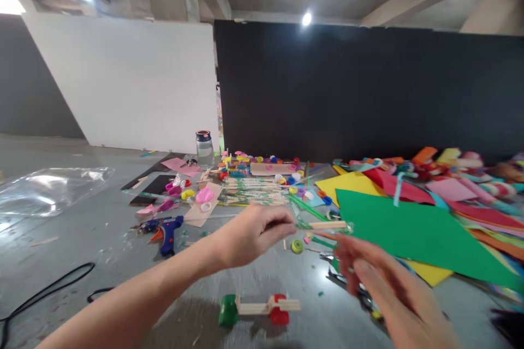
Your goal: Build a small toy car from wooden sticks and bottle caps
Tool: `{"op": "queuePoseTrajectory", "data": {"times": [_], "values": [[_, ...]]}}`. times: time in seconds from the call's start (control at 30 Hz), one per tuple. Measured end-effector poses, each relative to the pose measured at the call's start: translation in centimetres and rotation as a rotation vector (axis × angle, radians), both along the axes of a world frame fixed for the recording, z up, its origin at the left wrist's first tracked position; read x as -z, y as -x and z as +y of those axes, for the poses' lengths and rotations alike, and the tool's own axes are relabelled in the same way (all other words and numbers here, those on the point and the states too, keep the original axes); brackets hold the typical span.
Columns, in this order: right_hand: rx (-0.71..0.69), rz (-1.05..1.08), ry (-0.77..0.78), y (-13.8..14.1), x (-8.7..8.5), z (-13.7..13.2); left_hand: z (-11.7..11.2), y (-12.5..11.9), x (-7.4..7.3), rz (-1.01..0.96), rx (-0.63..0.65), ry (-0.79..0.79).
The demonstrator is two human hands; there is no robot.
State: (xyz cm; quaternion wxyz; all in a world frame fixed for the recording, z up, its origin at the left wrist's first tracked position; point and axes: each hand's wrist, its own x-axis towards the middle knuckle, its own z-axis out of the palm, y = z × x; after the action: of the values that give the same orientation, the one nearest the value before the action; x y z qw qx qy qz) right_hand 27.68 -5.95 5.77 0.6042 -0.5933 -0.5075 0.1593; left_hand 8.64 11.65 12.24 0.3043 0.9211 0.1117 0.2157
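Note:
My left hand (257, 234) reaches over the middle of the table, its thumb and fingers closed at the left end of a clear, green-printed packet of wooden sticks (327, 224). To the right, my right hand (385, 289) is smeared by motion, fingers bent near the packet's other end; whether they grip anything I cannot tell. Below both hands lies a small assembly of pale wooden sticks (254, 309) joining a green cap (228, 310) and a red cap (279, 310). Beside the packet sits a lime-green roll (297, 246). Metal tools partly show behind my right hand.
A blue glue gun (167, 235) lies at left, near a black cord (49, 294) and a clear plastic bag (53, 191). Wrapped sticks (254, 191) and coloured caps spread across the back. A lidded bottle (204, 150) stands behind; green sheet (409, 234) at right.

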Motion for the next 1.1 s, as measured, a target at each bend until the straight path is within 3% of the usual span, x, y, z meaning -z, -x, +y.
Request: {"op": "queuePoseTrajectory", "data": {"times": [0.07, 0.13, 0.37, 0.6, 0.67, 0.77, 0.9, 1.1], "values": [[-0.087, 0.093, -0.116, 1.4, -2.0, 1.8, -1.7, 0.6, -0.4, -0.023, 0.015, 0.029], [-0.138, 0.159, -0.232, 2.7, -2.8, 3.3, -2.6, 1.3, -0.5, -0.034, -0.004, 0.04], [-0.146, 0.215, -0.375, 4.8, -2.9, 5.0, -2.8, 3.3, 0.4, -0.034, -0.135, 0.027], [-0.216, 0.158, -0.357, 7.1, -2.2, 6.7, -2.8, 1.5, 2.1, -0.153, -0.011, 0.236], [-0.234, 0.143, -0.317, 6.8, -2.0, 6.9, -2.5, 1.3, 2.2, -0.163, 0.008, 0.234], [-0.247, 0.12, -0.285, 5.5, -2.4, 6.6, -2.1, 1.6, 2.1, -0.138, -0.062, 0.132], [-0.11, 0.098, -0.359, 3.3, -3.6, 5.9, -1.6, 2.1, 1.9, -0.095, -0.162, 0.021], [-0.017, -0.007, -0.38, 1.7, -4.6, 5.5, -0.9, 2.1, 1.7, -0.072, -0.158, -0.07]]}}
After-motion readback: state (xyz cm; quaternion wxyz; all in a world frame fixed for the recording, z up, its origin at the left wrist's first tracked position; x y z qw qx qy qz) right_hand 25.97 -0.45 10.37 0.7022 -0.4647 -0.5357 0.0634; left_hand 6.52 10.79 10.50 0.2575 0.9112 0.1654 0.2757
